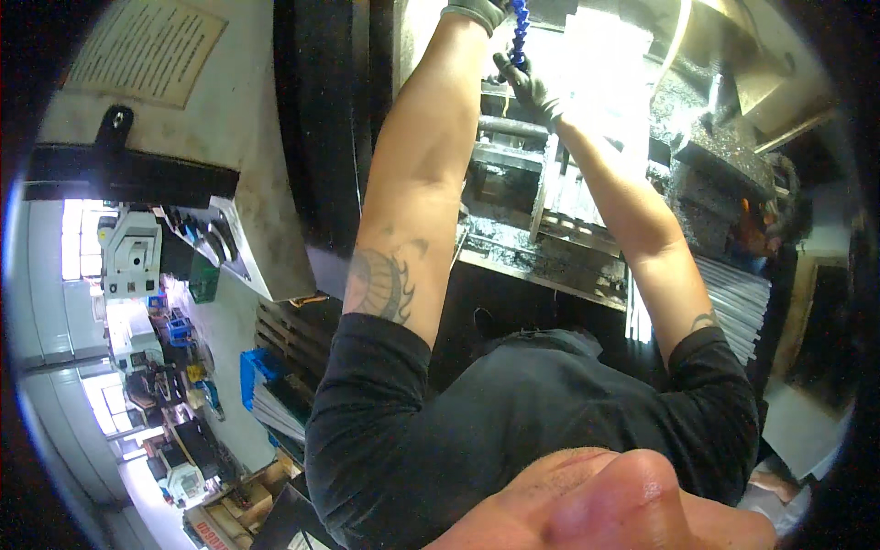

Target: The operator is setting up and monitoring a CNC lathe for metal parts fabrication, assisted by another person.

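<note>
Both my arms reach up into a machine's work space. My left hand (474, 9), in a dark grey glove, is at the top edge of the picture, right beside a blue segmented hose (520, 27); the frame edge cuts off its fingers. My right hand (529, 87), also gloved, is just below and has its fingers closed around the lower end of that hose. Behind the hands stand bright metal parts (587, 101) inside the machine.
Metal chips cover the machine's bed (550, 252) and a block (710, 151) at right. A grey control panel (234, 243) juts out at left. Stacked grey sheets (733, 298) lie at right. Blue crates (257, 371) and other machines (133, 252) stand in the hall at left.
</note>
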Available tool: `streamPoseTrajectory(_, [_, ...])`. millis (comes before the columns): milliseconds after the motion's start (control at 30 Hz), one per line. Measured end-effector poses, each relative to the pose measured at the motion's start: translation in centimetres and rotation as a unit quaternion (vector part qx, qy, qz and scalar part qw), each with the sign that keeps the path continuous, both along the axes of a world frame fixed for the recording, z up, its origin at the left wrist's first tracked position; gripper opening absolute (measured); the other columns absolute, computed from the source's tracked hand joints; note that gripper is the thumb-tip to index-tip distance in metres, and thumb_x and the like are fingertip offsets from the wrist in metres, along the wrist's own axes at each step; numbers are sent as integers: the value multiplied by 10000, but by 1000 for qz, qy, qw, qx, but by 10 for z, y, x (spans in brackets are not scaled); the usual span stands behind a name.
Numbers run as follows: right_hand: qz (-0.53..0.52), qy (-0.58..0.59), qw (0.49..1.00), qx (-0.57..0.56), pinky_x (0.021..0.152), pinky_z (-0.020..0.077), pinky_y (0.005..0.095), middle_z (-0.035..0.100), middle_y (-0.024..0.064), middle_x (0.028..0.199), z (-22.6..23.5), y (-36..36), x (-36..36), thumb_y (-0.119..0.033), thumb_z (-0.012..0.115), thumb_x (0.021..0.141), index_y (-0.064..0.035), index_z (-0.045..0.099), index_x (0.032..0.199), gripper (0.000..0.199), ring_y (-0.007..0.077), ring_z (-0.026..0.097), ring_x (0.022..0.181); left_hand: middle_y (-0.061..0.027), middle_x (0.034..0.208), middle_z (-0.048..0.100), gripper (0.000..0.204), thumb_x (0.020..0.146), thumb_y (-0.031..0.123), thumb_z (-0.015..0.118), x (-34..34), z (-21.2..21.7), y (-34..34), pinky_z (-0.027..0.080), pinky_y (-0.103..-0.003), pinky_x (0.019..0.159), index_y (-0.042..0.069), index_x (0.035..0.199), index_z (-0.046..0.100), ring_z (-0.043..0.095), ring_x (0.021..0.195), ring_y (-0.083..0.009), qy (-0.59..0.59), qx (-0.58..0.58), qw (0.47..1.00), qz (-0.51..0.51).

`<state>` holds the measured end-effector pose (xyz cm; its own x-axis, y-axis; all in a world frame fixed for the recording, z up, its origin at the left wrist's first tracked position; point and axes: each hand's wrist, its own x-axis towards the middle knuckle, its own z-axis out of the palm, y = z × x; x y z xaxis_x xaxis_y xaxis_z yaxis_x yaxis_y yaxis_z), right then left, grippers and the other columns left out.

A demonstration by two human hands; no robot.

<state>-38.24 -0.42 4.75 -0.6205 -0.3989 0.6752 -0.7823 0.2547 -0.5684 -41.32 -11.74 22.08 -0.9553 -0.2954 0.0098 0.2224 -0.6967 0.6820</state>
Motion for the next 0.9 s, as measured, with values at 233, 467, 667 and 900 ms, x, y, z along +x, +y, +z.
streamPoseTrajectory(233, [-75,254,964,31,832,504,458,668,181,1086,-59,23,-73,-430,650,947,-148,568,1319,474,315,622,953,39,445,348,631,1037,640,314,-33,19,81,275,-247,323,200,587,363,319,343,-89,-92,-12,982,-164])
streamPoseTrajectory(467, [-98,-78,992,2,788,507,407,675,116,946,39,-4,9,-372,706,913,-100,624,1229,425,218,603,875,65,483,317,502,1064,526,327,-12,9,37,230,-236,298,195,691,379,284,340,-76,-137,-74,987,32])
streamPoseTrajectory(667, [27,-309,927,-211,666,495,331,659,50,782,52,6,8,-349,720,878,-25,690,996,346,123,556,699,57,503,334,407,1068,432,399,-22,10,62,244,-225,304,185,744,413,305,356,-74,-121,-55,989,64])
streamPoseTrajectory(900, [28,-317,909,-267,531,446,333,600,48,613,54,-23,3,-282,676,923,-39,666,817,266,94,522,582,36,486,343,409,1072,413,447,-31,27,26,234,-255,291,158,755,482,322,341,-89,-83,-119,989,34])
